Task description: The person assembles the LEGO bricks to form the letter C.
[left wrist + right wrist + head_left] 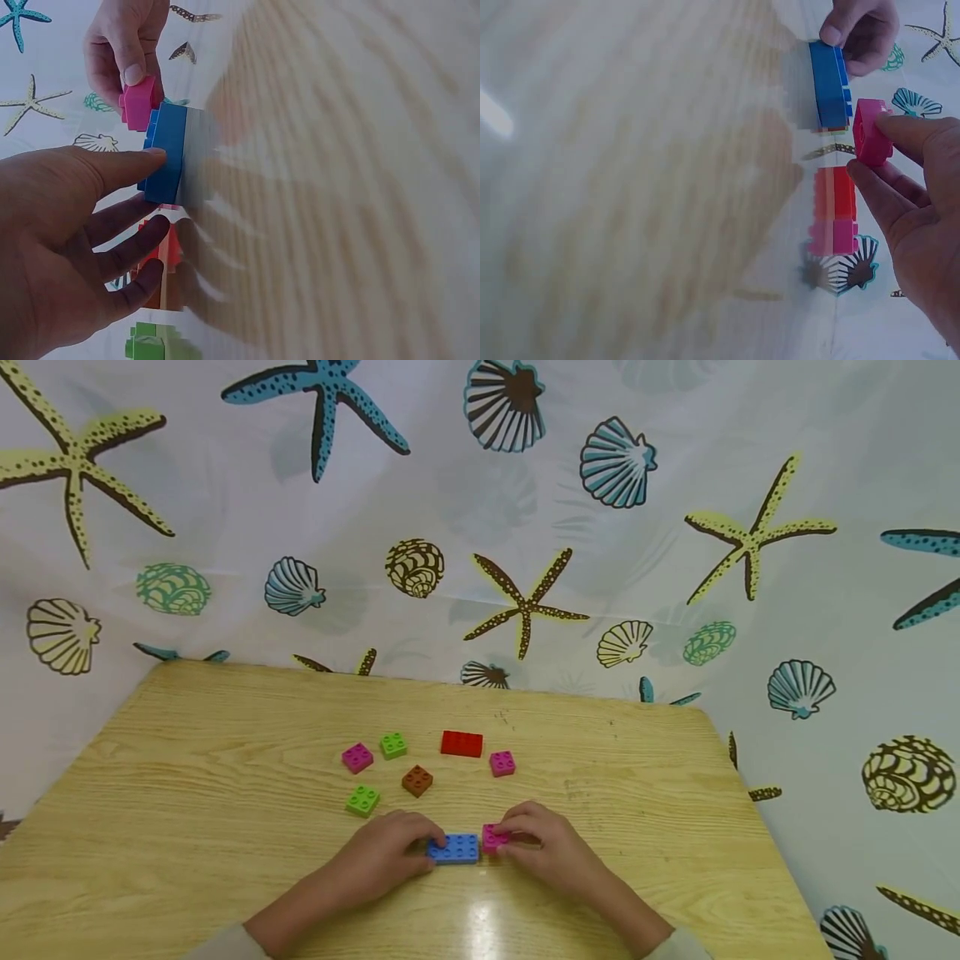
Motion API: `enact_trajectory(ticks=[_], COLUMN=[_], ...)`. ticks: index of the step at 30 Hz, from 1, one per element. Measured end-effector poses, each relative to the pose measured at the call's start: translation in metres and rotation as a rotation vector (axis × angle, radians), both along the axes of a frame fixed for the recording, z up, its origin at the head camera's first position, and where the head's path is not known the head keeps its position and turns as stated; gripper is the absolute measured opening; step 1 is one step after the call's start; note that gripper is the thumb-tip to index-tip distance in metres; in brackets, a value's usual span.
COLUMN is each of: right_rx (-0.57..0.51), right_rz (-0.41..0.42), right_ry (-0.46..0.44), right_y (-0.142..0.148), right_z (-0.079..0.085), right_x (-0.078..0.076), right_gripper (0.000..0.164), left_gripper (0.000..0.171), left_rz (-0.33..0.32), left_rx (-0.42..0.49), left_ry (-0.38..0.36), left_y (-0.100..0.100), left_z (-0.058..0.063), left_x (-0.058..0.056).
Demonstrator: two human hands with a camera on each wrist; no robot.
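Note:
My left hand [382, 852] pinches the left end of a blue eight-stud toy brick [459, 850], thumb on its near side and index finger at its far edge. The blue brick sits on the table, studs up. Just to its right, my right hand [551, 850] holds a pink four-stud brick [489, 840] between thumb and fingers. In the right wrist view, that pink brick [870, 133] is raised off the table, about level with the studs of the blue brick [829, 86], and part of its hollow underside shows.
Loose bricks lie beyond the hands on the wooden table [645, 793]: a red one [461, 744], a brown one [417, 781], a pink one [502, 764], a magenta one [357, 758] and two green ones, the nearer green brick [363, 801] left of centre. A patterned curtain [420, 635] hangs behind.

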State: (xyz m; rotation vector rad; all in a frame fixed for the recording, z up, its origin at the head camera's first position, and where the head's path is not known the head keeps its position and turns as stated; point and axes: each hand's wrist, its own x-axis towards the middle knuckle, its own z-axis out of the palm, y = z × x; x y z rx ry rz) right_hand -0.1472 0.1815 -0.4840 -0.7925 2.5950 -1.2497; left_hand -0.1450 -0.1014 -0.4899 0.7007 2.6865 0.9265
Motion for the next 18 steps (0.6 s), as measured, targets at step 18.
enact_trajectory(ticks=[18], right_rx=[0.035], right_rz=[0.063], right_ry=[0.148], right_y=[-0.0067], right_z=[-0.0036], right_x=[0.0044], right_gripper=[0.023], left_gripper=[0.013], left_rz=[0.01], left_rx=[0.054], left_ry=[-0.064], left_y=[0.003], left_z=[-0.0042], left_x=[-0.0054])
